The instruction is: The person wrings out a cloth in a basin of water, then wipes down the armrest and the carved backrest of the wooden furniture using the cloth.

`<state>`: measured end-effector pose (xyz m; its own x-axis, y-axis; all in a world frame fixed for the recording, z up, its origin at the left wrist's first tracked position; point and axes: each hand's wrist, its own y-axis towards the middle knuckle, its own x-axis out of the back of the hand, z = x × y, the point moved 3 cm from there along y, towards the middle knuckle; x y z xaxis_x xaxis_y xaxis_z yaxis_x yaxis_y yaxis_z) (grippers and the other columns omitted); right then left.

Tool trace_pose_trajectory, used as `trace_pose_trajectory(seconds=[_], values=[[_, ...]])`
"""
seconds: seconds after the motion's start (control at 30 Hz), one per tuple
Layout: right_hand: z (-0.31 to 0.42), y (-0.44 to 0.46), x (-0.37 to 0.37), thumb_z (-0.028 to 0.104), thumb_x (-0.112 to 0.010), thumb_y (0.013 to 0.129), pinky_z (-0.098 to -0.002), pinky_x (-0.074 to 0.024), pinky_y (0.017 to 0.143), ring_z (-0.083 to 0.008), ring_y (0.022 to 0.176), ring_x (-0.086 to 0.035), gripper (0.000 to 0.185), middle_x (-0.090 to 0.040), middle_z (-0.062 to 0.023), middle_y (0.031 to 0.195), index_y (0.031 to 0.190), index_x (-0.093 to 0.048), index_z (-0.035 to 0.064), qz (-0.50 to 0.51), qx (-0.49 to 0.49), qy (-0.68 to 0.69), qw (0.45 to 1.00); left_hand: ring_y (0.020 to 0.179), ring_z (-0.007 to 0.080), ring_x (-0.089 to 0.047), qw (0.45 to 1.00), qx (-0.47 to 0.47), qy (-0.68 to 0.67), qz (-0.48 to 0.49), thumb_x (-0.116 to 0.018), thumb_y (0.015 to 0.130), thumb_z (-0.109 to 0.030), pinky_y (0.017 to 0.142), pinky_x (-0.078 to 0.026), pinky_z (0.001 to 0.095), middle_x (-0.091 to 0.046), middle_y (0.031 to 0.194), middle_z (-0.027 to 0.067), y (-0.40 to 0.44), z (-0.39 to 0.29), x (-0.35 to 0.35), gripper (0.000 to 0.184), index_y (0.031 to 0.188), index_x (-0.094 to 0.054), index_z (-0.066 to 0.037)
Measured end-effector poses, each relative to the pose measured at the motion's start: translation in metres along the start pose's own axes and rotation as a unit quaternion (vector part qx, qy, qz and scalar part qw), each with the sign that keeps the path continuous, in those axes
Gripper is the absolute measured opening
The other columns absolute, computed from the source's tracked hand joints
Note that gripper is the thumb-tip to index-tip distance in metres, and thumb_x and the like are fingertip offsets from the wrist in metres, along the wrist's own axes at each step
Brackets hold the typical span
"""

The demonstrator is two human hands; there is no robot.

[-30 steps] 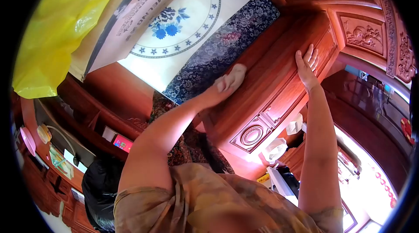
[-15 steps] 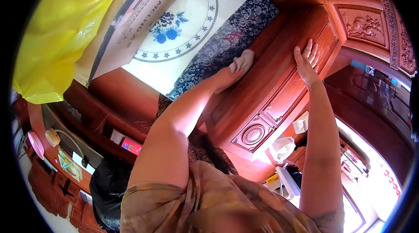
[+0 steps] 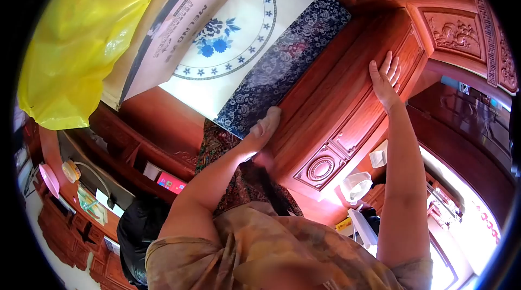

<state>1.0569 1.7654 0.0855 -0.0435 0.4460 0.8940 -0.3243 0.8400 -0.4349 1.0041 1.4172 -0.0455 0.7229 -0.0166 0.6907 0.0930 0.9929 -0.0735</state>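
Left hand (image 3: 258, 133) holds a white cloth (image 3: 271, 119) on the wooden furniture (image 3: 339, 86)

The person's left hand is closed around the bunched white cloth, with the fingers bent over it. The cloth is at the near end of the dark blue floral band (image 3: 293, 56), where this band meets the reddish-brown wood. How firmly the fingers press, one cannot tell.

The right hand (image 3: 386, 82) holds nothing; it lies open on the wood, near the far end, with the fingers a little spread and the thumb apart. Below it, a round carved ornament (image 3: 321, 169) shows on the wooden side. Beyond the left hand, a cardboard box (image 3: 172, 40) stands on the white patterned cover (image 3: 252, 40), beside a yellow plastic bag (image 3: 81, 56).
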Motion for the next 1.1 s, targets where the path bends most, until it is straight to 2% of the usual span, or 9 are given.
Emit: trace_pose_trajectory(seconds=[0.1,0.13,0.17,0.27,0.37,0.53,0.87,1.0,1.1], values=[[0.002,-0.001,-0.001,0.066,-0.024,0.079,-0.0537,-0.0001,0.098,-0.0282,0.130,0.011,0.077,0.012,-0.0078,0.142,0.135,0.007,0.0236,-0.012,-0.004,-0.011,1.000,0.120,0.0194,-0.029,0.998,0.047,0.045,0.024,-0.045,0.085,-0.039,0.097,-0.025,0.0276,-0.030,0.131,0.0182,0.051,0.029,-0.010,0.071,0.132,-0.013,0.005],[0.001,0.000,-0.001,0.066,-0.024,0.079,-0.0537,-0.0001,0.098,-0.0282,0.130,0.011,0.077,0.012,-0.0078,0.142,0.135,0.007,0.0236,-0.013,-0.003,-0.012,1.000,0.118,0.0224,-0.034,0.911,0.136,-0.361,0.144,-0.043,0.084,-0.044,0.096,-0.027,0.0287,-0.035,0.126,0.0210,0.060,0.034,-0.025,0.071,0.130,-0.019,0.005],[-0.001,0.002,-0.002,0.065,-0.024,0.079,-0.0537,-0.0001,0.098,-0.0284,0.130,0.011,0.077,0.012,-0.0080,0.142,0.135,0.007,0.0232,-0.013,0.000,-0.017,1.000,0.115,0.0254,-0.038,0.648,0.196,-0.698,0.234,-0.041,0.083,-0.049,0.094,-0.029,0.0298,-0.040,0.121,0.0237,0.067,0.031,-0.038,0.073,0.128,-0.024,0.006],[0.001,-0.001,0.000,0.065,-0.024,0.079,-0.0537,-0.0002,0.098,-0.0289,0.130,0.010,0.077,0.011,-0.0084,0.142,0.136,0.006,0.0225,-0.011,-0.001,-0.014,1.000,0.112,0.0292,-0.043,0.265,0.195,-0.886,0.325,-0.038,0.082,-0.053,0.092,-0.032,0.0314,-0.046,0.115,0.0252,0.107,0.044,-0.037,0.070,0.120,-0.039,0.006],[0.002,-0.004,0.000,0.064,-0.025,0.079,-0.0540,-0.0002,0.098,-0.0293,0.130,0.010,0.077,0.011,-0.0087,0.142,0.136,0.006,0.0220,-0.009,-0.003,-0.005,1.000,0.111,0.0304,-0.044,0.154,0.272,-0.948,0.053,-0.037,0.082,-0.053,0.091,-0.033,0.0327,-0.049,0.113,0.0242,0.152,0.050,-0.043,0.068,0.116,-0.044,0.005],[0.002,-0.001,-0.002,0.064,-0.028,0.079,-0.0534,-0.0006,0.099,-0.0295,0.130,0.009,0.078,0.009,-0.0095,0.142,0.136,0.003,0.0217,-0.024,0.008,-0.007,1.000,0.109,0.0308,-0.045,0.335,0.198,-0.885,0.255,-0.039,0.081,-0.054,0.091,-0.033,0.0329,-0.048,0.112,0.0265,0.216,0.032,-0.082,0.072,0.116,-0.042,0.009],[0.000,0.000,-0.003,0.067,-0.026,0.077,-0.0519,-0.0019,0.100,-0.0270,0.131,0.006,0.079,0.007,-0.0080,0.143,0.136,0.001,0.0225,-0.001,-0.011,-0.039,0.999,0.118,0.0290,-0.036,0.315,0.174,-0.904,0.232,-0.041,0.083,-0.050,0.096,-0.029,0.0321,-0.036,0.126,0.0255,0.153,0.024,-0.068,0.077,0.132,-0.014,0.003],[0.002,0.001,-0.002,0.066,-0.027,0.077,-0.0513,-0.0001,0.100,-0.0258,0.131,0.010,0.079,0.009,-0.0075,0.142,0.136,0.004,0.0229,-0.015,-0.008,-0.035,0.999,0.120,0.0249,-0.032,0.268,0.181,-0.844,0.428,-0.041,0.085,-0.045,0.098,-0.025,0.0302,-0.034,0.127,0.0257,0.078,0.052,-0.031,0.071,0.132,-0.017,0.003],[0.003,-0.001,0.000,0.065,-0.028,0.077,-0.0514,0.0002,0.100,-0.0255,0.130,0.010,0.079,0.011,-0.0071,0.142,0.136,0.005,0.0230,0.000,-0.017,-0.041,0.999,0.119,0.0215,-0.032,0.183,0.239,-0.913,0.274,-0.043,0.086,-0.039,0.096,-0.027,0.0284,-0.033,0.128,0.0223,0.027,0.016,-0.027,0.070,0.131,-0.014,0.006]])
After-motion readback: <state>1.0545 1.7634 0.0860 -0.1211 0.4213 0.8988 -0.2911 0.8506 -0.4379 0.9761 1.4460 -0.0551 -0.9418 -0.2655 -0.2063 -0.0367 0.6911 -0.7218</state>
